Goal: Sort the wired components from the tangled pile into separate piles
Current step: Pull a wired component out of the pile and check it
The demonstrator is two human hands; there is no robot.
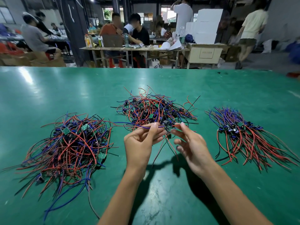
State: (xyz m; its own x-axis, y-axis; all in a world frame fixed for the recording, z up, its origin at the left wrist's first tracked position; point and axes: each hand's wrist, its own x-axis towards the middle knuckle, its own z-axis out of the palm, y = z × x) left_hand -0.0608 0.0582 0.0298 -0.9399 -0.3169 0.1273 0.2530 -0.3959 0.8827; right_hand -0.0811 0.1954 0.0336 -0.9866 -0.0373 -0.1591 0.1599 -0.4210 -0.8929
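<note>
Head view shows the left hand [142,140] pinching the blue lead and the right hand [191,143] pinching the red lead of one small dark wired component [166,123], stretched taut between them, probably to draw it free of the tangled central pile of red, blue and black wires [154,108] just beyond the fingertips. A loose heap [68,143] lies left of the left hand; a combed, aligned bundle [243,135] lies right of the right hand on the green table [48,88]. Whether its hanging wires are still snagged is unclear.

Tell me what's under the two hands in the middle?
Under the left hand and right hand lies bare green table with their shadow; loose red and black wire ends dangle from the held component. The forearms hide the table nearer the person.
</note>
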